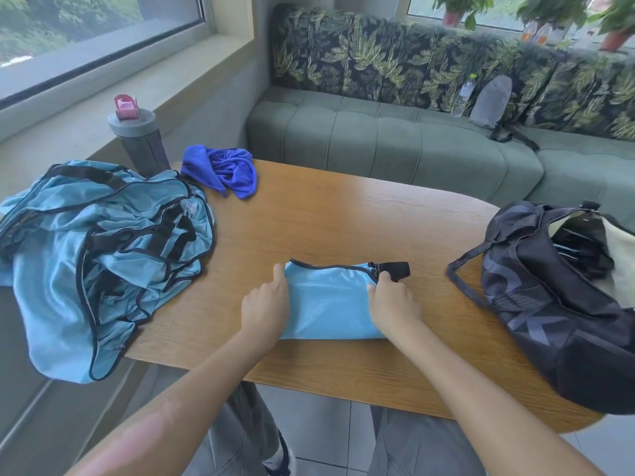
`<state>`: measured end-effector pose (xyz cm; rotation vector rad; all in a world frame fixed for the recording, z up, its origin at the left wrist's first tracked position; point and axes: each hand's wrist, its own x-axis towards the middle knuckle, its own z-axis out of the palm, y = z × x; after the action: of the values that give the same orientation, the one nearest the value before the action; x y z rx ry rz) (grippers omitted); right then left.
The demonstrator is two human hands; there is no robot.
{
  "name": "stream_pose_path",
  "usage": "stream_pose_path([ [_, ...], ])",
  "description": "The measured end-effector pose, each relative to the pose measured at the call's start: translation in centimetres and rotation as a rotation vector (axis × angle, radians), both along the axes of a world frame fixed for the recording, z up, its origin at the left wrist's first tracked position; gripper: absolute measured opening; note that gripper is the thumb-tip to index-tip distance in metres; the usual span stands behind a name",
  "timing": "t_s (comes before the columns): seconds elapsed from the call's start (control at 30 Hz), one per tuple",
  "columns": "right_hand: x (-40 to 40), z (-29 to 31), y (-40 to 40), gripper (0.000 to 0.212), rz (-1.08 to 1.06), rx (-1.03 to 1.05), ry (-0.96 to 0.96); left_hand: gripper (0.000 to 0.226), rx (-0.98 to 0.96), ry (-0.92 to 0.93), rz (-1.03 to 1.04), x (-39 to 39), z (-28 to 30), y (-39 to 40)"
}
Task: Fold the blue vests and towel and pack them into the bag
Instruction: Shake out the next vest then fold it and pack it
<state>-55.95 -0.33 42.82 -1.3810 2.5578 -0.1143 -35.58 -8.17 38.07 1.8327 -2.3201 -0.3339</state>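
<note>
I pinch both ends of the folded vest (330, 300) with my left hand (264, 309) and right hand (395, 304), fingers curled, keeping the fold tight on the desk (343, 214) before bagging it in the bag (556, 304).

Soft, even daylight from the window (86, 32); faint shadows, mild wide-angle bending and blur beside it at frame edges.

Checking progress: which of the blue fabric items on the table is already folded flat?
The light blue vest between both hands, a neat rectangle; the vest pile and dark blue towel lie crumpled.
</note>
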Motion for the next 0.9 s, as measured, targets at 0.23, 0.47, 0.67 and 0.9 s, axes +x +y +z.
stream_pose_path([
  [0.23, 0.0, -0.7, 0.3, 0.034, 0.033, -0.001, 0.121, 0.009, -0.201, 0.140, 0.012, 0.0, -0.4, -0.5],
  [0.47, -0.3, -1.5, 1.0, 0.034, 0.061, -0.355, 0.111, 0.054, -0.214, -0.056, -0.649, -0.1, -2.2, -2.1],
  [0.67, 0.4, -5.0, 1.6, 0.034, 0.633, -0.536, 0.333, 0.070, -0.057, -0.195, -0.652, -0.2, -1.9, -2.4],
  [0.9, -2.7, -4.9, 0.8, 0.068, 0.633, -0.005, 0.198, 0.072, 0.001, -0.184, -0.547, -0.6, -2.0, -1.0],
])
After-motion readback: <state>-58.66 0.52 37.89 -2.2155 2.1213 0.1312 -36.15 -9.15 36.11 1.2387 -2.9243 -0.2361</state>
